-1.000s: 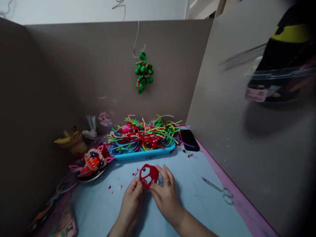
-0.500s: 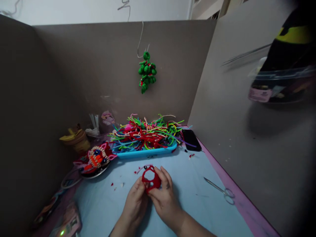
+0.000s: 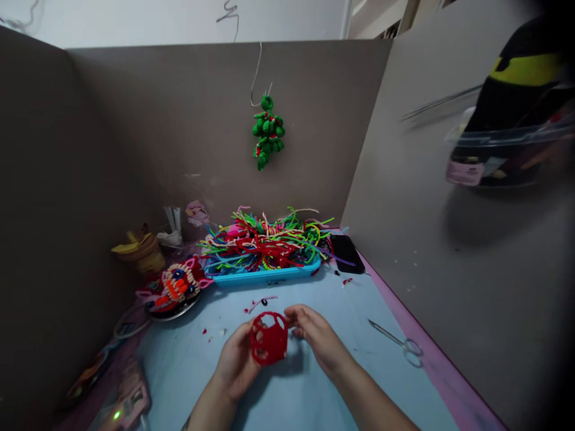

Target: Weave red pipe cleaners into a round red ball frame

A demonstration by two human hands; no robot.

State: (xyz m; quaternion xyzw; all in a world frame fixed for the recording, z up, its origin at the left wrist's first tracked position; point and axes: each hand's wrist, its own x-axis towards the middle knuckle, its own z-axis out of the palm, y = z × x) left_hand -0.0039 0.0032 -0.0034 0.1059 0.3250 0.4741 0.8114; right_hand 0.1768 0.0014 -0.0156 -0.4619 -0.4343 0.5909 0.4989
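Observation:
My left hand [image 3: 237, 360] grips a small red, hollow fuzzy-cord piece [image 3: 272, 343] with round openings in it, its fingers round the left side and partly hidden behind. Just to the right of the piece, my right hand [image 3: 317, 335] has its fingers loosely curved and apart, with nothing seen in them. A short pink strand with a dark bead [image 3: 264, 301] lies on the cloth beyond the red piece.
A blue tray [image 3: 265, 278] heaped with colourful cords stands at the back. Scissors [image 3: 402, 345] and a black phone [image 3: 347, 254] lie to the right. At left, a beaded-looking orange and red figure [image 3: 178, 286] rests on a plate. Grey partitions enclose the table.
My right hand has let go of the red piece and moved off to the right. The piece has turned in my left hand, showing a different side.

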